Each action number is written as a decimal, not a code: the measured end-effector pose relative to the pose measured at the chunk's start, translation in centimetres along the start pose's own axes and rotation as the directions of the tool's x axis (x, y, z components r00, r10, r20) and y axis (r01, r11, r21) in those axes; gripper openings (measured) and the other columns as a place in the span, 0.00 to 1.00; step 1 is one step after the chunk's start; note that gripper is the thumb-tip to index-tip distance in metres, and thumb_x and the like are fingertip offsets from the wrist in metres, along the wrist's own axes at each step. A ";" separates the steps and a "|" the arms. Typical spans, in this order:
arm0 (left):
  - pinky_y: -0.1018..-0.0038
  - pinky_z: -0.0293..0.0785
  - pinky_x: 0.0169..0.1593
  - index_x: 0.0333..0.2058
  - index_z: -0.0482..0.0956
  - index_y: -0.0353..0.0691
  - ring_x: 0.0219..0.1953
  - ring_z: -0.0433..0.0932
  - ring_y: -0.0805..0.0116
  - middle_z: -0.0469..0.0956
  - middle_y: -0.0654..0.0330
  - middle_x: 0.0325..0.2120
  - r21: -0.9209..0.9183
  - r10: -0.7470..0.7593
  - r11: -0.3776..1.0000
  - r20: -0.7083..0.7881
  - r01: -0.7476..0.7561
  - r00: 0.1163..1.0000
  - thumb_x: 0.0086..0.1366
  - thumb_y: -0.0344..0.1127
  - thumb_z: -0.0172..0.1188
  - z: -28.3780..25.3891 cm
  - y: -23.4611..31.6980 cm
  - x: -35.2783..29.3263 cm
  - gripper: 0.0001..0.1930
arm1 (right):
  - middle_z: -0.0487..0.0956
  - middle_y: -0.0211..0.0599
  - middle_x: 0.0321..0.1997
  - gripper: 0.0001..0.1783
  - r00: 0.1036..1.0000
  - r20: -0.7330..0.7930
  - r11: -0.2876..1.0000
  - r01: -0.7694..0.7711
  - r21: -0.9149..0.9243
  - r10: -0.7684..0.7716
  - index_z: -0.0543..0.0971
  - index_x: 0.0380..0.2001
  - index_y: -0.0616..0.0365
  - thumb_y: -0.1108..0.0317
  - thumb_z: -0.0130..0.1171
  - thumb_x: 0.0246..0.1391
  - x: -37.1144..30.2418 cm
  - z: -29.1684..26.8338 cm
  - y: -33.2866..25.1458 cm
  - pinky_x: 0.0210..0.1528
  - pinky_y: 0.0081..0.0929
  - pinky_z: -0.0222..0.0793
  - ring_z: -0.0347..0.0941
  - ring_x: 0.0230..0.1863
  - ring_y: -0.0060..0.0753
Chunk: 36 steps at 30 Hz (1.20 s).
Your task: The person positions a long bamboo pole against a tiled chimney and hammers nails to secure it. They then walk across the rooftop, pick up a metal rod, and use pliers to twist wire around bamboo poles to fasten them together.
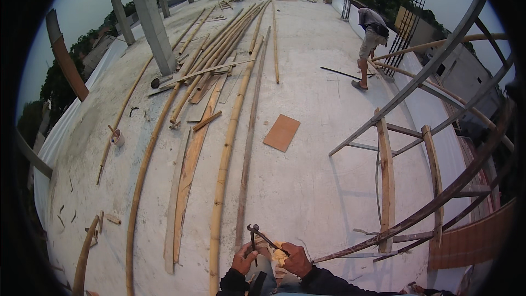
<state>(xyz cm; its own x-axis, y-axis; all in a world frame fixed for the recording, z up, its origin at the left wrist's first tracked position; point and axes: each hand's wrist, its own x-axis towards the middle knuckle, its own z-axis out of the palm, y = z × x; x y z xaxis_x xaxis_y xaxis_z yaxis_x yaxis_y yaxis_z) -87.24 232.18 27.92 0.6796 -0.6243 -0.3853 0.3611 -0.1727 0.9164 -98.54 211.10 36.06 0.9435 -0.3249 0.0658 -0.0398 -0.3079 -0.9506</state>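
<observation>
Low in the middle of the head view, a pair of dark pincers [264, 237] points away from me with its two handles spread apart. My left hand [244, 259] is closed at the left handle. The fingers of my right hand [297, 261] are closed around the end of the other handle. A crumpled yellowish piece [280, 254], perhaps cloth or a glove, shows beside my right fingers; whether I grip it is unclear. My legs and shoes are partly visible beneath both hands.
Long bamboo poles [223, 186] and planks [192, 170] lie ahead to the left on the concrete slab [307, 197]. Nearby are a brown board [281, 132] and a small bucket [117, 138]. Metal scaffolding [405, 101] stands right; beyond, a person [372, 38] bends over. Concrete columns [150, 19] rise left.
</observation>
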 end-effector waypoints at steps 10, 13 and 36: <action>0.61 0.74 0.51 0.56 0.68 0.43 0.50 0.78 0.62 0.78 0.56 0.48 -0.031 -0.154 0.987 0.056 0.155 0.987 0.66 0.57 0.65 -2.7 11.7 21.8 0.31 | 0.78 0.55 0.32 0.09 0.995 -0.068 0.982 0.062 -0.178 -0.075 0.76 0.35 0.65 0.76 0.61 0.48 19.9 -1.3 1.8 0.36 0.45 0.73 0.77 0.34 0.61; 0.59 0.75 0.50 0.54 0.68 0.43 0.48 0.79 0.62 0.78 0.58 0.46 0.022 -0.158 0.987 0.067 0.157 0.985 0.64 0.59 0.66 -3.5 15.6 28.8 0.32 | 0.77 0.54 0.32 0.10 0.984 -0.155 0.978 0.057 -0.203 -0.090 0.76 0.35 0.64 0.77 0.60 0.47 26.2 -2.0 1.1 0.37 0.48 0.73 0.76 0.34 0.61; 0.58 0.88 0.37 0.47 0.74 0.30 0.38 0.86 0.58 0.83 0.49 0.41 -0.181 -0.225 0.956 0.043 0.229 0.973 0.74 0.46 0.51 9.4 36.3 74.0 0.20 | 0.81 0.55 0.36 0.27 0.937 -0.077 0.860 -0.343 -0.377 0.340 0.69 0.54 0.61 0.67 0.65 0.53 65.6 -23.2 13.9 0.39 0.55 0.75 0.80 0.39 0.62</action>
<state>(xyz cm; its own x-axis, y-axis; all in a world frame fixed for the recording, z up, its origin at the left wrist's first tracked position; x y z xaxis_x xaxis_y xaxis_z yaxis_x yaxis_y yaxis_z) -29.86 172.56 33.71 0.5529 -0.6013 -0.5768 0.6167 -0.1701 0.7686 -44.84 164.73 34.16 0.8452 -0.4783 -0.2385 -0.4823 -0.4902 -0.7260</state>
